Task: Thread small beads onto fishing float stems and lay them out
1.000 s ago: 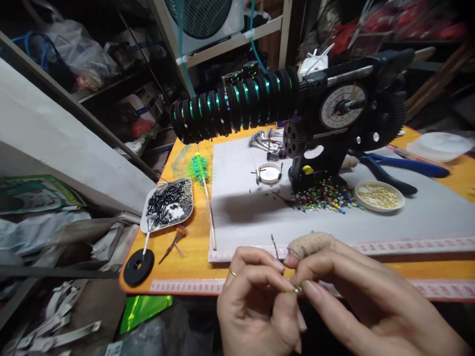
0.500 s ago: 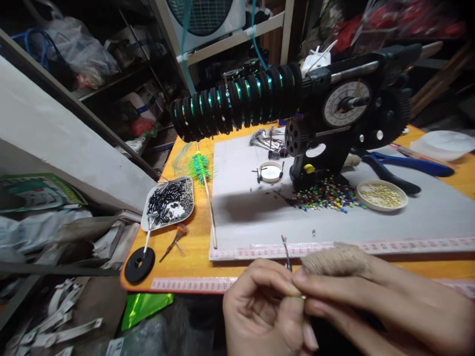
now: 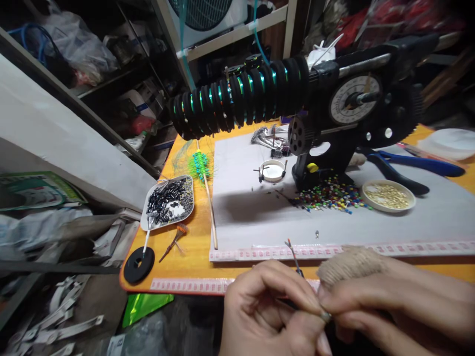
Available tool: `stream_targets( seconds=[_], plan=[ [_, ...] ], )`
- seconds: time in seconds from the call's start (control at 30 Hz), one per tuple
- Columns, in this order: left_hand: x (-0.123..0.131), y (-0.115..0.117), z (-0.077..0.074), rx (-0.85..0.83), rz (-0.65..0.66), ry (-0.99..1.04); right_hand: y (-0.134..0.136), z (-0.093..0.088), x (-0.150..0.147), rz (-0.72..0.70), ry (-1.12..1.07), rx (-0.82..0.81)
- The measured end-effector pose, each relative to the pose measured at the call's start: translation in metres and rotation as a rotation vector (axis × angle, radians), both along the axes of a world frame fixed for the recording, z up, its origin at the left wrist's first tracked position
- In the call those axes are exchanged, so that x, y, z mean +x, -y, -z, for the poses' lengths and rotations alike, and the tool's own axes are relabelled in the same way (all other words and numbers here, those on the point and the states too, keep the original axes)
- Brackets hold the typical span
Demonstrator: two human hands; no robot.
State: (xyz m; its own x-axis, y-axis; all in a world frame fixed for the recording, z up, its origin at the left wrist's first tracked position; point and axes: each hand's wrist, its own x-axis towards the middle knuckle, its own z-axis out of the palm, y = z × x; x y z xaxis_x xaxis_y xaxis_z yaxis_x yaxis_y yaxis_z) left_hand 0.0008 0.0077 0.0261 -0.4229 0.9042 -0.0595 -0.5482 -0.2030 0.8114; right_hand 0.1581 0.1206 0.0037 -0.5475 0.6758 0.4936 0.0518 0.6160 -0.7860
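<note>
My left hand (image 3: 272, 316) and my right hand (image 3: 393, 306) meet at the bottom edge, below the front of the orange table (image 3: 185, 267). Together they pinch a thin dark pin (image 3: 294, 257) with a red tip that sticks up between the fingertips. A small metal bead (image 3: 325, 315) sits where my fingers touch. My right index finger wears a tan wrapped cover (image 3: 349, 264).
A black winding machine (image 3: 334, 113) with a dial and a row of black spools (image 3: 237, 101) stands on a grey mat (image 3: 260, 212). Around it lie coloured beads (image 3: 330, 198), a dish of gold beads (image 3: 388, 195), a tray of black tubes (image 3: 168, 202), blue pliers (image 3: 411, 165) and a black disc (image 3: 139, 264).
Both hands have dropped lower and to the right in the picture, still pinching the pin. The pin's tip now leans more to the left.
</note>
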Motion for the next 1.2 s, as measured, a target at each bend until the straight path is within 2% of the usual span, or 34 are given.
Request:
stream_targets(
  seconds=[0.1,0.17,0.23,0.33,0.4,0.47,0.53,0.6,0.73,0.8,0.87,1.0,1.07,1.2],
  plan=[
    [-0.007,-0.005,0.008,0.156,0.022,-0.041,0.000,-0.003,-0.004,0.016,0.003,0.009],
    [-0.009,-0.008,0.012,0.228,-0.023,-0.079,-0.001,-0.004,-0.006,0.028,0.007,0.016],
    [-0.008,-0.009,0.012,0.215,-0.129,-0.151,-0.002,-0.005,-0.008,0.037,0.009,0.021],
    [-0.004,-0.008,0.011,0.088,-0.351,-0.364,-0.005,-0.006,-0.009,0.049,0.012,0.025],
    [-0.005,-0.007,0.015,0.114,-0.462,-0.559,-0.005,-0.006,-0.008,0.057,0.017,0.030],
    [-0.011,-0.009,0.021,0.188,-0.497,-0.762,-0.006,-0.006,-0.008,0.061,0.031,0.045],
    [-0.021,-0.010,0.024,0.207,-0.482,-0.969,-0.007,-0.006,-0.007,0.056,0.057,0.075],
    [-0.033,-0.011,0.019,0.172,-0.451,-1.164,-0.009,-0.006,-0.006,0.041,0.091,0.120],
    [-0.054,-0.015,-0.009,0.101,-0.297,-1.423,-0.018,-0.007,-0.008,-0.021,0.147,0.276],
    [-0.059,-0.019,-0.021,0.096,-0.276,-1.517,-0.022,-0.007,-0.010,-0.019,0.163,0.330],
    [-0.059,-0.023,-0.027,0.067,-0.282,-1.574,-0.023,-0.006,-0.011,0.007,0.159,0.316],
    [-0.055,-0.029,-0.028,-0.047,-0.230,-1.612,-0.019,-0.001,-0.008,0.048,0.105,0.129],
    [-0.053,-0.030,-0.029,-0.085,-0.194,-1.598,-0.017,0.003,-0.005,0.051,0.085,0.056],
    [-0.055,-0.029,-0.034,-0.139,-0.128,-1.523,-0.016,0.007,-0.002,0.026,0.071,0.024]
  ],
)
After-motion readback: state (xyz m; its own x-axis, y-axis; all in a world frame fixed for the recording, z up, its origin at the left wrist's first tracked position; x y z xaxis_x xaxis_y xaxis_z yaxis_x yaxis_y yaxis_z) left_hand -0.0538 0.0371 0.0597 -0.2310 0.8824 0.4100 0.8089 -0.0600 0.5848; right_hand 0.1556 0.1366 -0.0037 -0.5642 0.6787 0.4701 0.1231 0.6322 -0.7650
